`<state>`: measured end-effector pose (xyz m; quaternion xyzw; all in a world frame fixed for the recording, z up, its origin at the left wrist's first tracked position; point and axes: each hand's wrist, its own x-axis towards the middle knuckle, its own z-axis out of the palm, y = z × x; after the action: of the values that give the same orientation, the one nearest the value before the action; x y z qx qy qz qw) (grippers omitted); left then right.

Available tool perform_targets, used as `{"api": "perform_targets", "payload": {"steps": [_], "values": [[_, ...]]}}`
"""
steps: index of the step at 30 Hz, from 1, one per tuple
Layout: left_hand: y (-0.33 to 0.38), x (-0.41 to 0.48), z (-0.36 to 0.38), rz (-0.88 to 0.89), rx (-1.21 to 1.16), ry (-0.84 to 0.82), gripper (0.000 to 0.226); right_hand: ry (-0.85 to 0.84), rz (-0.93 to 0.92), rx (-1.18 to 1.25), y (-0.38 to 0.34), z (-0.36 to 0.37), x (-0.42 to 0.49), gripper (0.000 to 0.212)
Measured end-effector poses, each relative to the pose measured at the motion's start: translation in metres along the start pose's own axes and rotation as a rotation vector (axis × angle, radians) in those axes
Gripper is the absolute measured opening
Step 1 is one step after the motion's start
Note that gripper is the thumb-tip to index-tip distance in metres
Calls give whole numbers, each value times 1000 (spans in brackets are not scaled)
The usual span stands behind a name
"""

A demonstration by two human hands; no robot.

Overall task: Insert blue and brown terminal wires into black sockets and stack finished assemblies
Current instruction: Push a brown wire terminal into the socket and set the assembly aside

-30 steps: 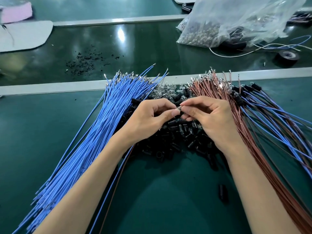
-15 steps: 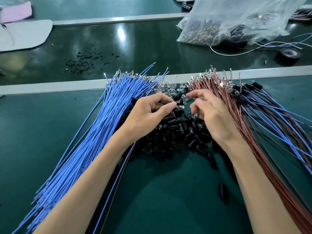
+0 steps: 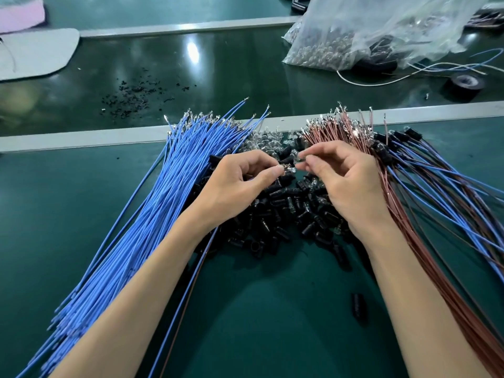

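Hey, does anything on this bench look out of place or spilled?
One black socket lies alone on the green mat, apart from the socket pile. Small black bits are scattered on the far belt, beyond the blue wires, like spilled debris.

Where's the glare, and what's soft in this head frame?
Head view: lamp glare on the far belt and the plastic bag; left edge smeared and soft; left hand and right hand sharp; the small clear part in the left grip too tiny to resolve.

Blue wires (image 3: 152, 214) fanned left — black sockets (image 3: 275, 214) heaped centre — brown wires (image 3: 403, 214) right.
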<state>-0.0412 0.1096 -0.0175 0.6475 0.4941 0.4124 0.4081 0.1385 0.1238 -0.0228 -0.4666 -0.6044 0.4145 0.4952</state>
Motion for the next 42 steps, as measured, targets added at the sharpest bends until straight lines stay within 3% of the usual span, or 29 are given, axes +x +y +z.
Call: {"api": "perform_targets", "payload": {"steps": [4,8,14,22,27,38,42], "values": [[3,0,-1,11,46,-11,13,-104,8,88,-5,3,-3,26],[5,-2,-2,6,65,-31,9,-192,93,178,-5,5,-5,10],[6,-3,0,11,134,-121,9,-96,67,143,-5,13,-7,6],[5,-3,3,16,179,-132,34,24,116,63,3,16,-5,9],[7,-2,4,43,35,7,7,-14,115,75,2,13,-5,7],[7,-2,0,0,25,40,13,-41,67,51,4,12,-5,5],[6,-3,0,-9,45,51,13,-49,-13,92,2,12,-5,17]]}}
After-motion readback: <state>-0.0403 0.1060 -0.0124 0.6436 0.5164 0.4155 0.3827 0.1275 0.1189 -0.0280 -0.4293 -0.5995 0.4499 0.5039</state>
